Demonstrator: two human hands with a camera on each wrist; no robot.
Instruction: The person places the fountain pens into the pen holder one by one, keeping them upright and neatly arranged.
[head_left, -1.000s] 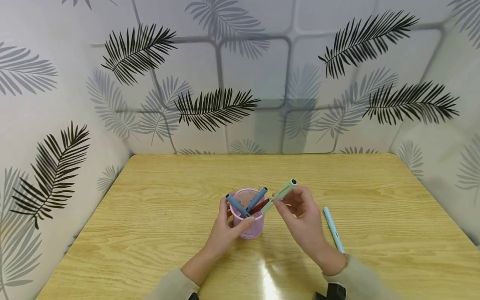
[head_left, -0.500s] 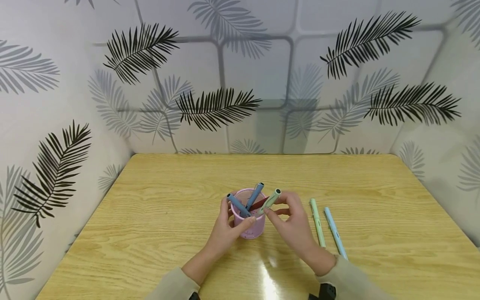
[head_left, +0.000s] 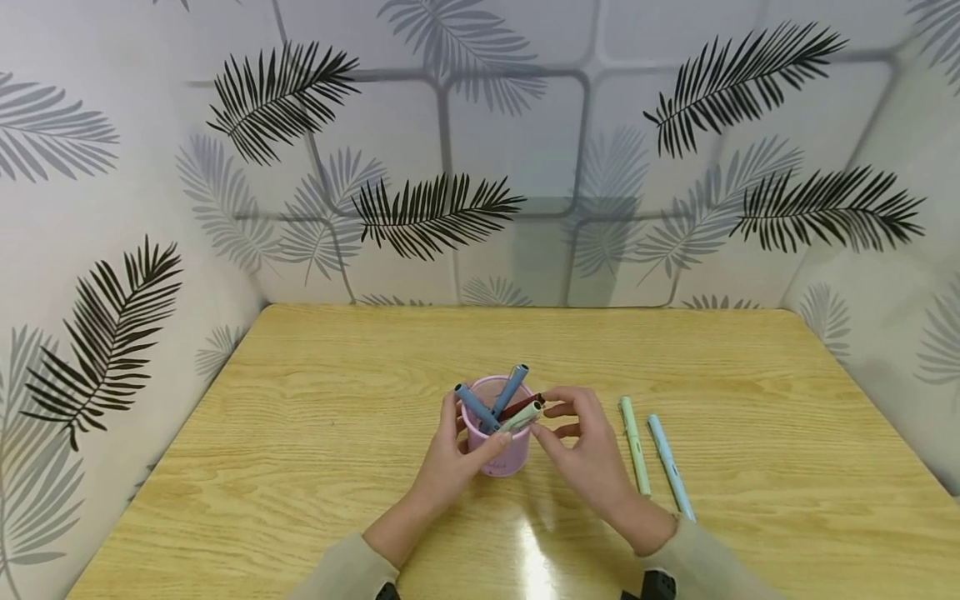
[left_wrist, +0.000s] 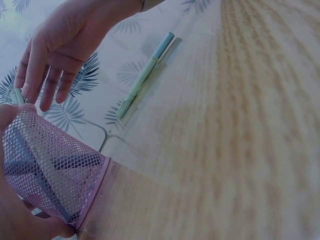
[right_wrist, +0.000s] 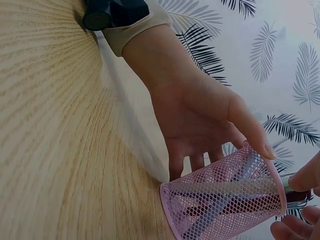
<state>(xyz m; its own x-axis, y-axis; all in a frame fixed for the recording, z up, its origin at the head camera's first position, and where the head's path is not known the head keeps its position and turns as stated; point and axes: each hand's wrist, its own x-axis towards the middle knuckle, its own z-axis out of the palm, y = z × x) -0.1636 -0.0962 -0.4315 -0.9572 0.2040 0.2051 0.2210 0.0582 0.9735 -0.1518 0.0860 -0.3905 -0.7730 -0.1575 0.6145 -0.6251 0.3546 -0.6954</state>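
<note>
My left hand grips a pink mesh pen cup from its left side, thumb across the front near the rim. Leaning in the cup are two blue pens, a dark red pen and a pale green pen. At the rim's right side is my right hand, its thumb and forefinger spread around the ends of the green and red pens. In the right wrist view a fingertip lies against the green pen. The cup's mesh shows pen barrels crossing inside.
On the wooden table, right of my right hand, lie a light green pen and a light blue pen, side by side. A wall covering with leaf prints stands behind the table's far edge.
The pale green pen has come left and down from above the rim into the cup. My right hand has moved left with it, uncovering the light green pen. My left hand keeps its hold.
</note>
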